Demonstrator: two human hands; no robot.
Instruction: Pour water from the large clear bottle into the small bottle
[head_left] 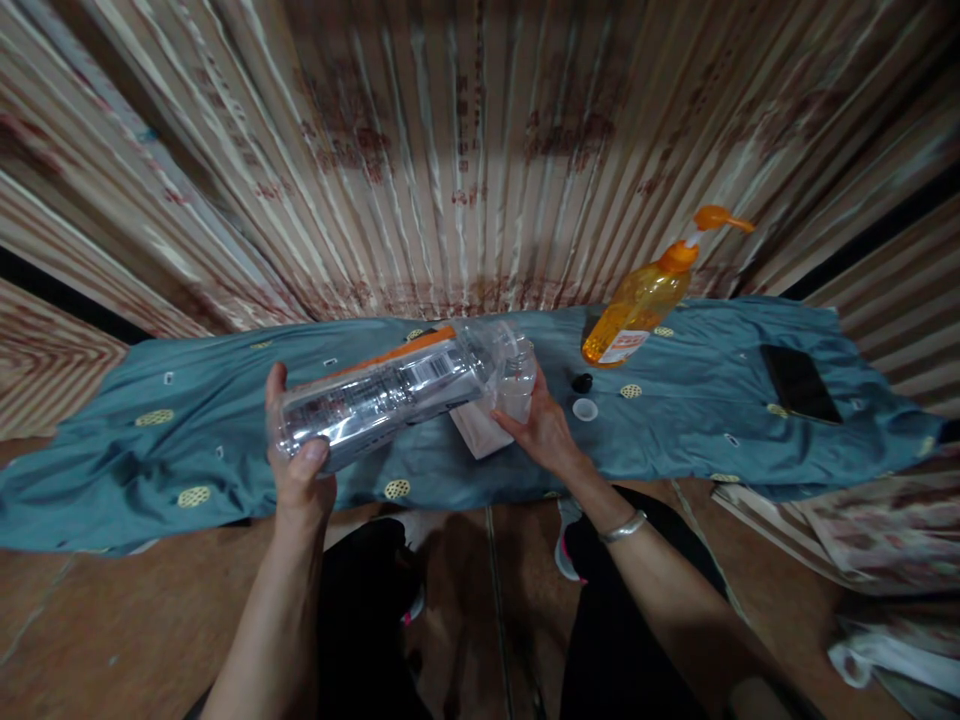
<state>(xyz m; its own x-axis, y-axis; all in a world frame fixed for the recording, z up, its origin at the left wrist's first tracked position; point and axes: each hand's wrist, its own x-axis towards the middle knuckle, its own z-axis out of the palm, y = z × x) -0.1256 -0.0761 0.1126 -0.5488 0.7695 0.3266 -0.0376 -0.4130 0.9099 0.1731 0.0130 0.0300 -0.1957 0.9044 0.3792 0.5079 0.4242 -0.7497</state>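
Note:
My left hand [304, 475] grips the base of a large clear plastic bottle [367, 400] with a silver and orange label. The bottle is tilted, its neck end pointing right. In my right hand [544, 425] is a small clear bottle [516, 385], held roughly upright with its neck close to the large bottle's mouth. Whether the two mouths touch, I cannot tell. Beneath them lies a pale flat packet or box [480, 430], partly covered. Just right of my right hand are a small black cap [582, 383] and a white round cap [585, 409].
An orange pump bottle [636, 305] stands at the back right of the blue-green cloth [247, 465]. A black phone [801, 383] lies at the right end. Striped curtains or sheets [450, 160] rise behind. My legs are below the front edge.

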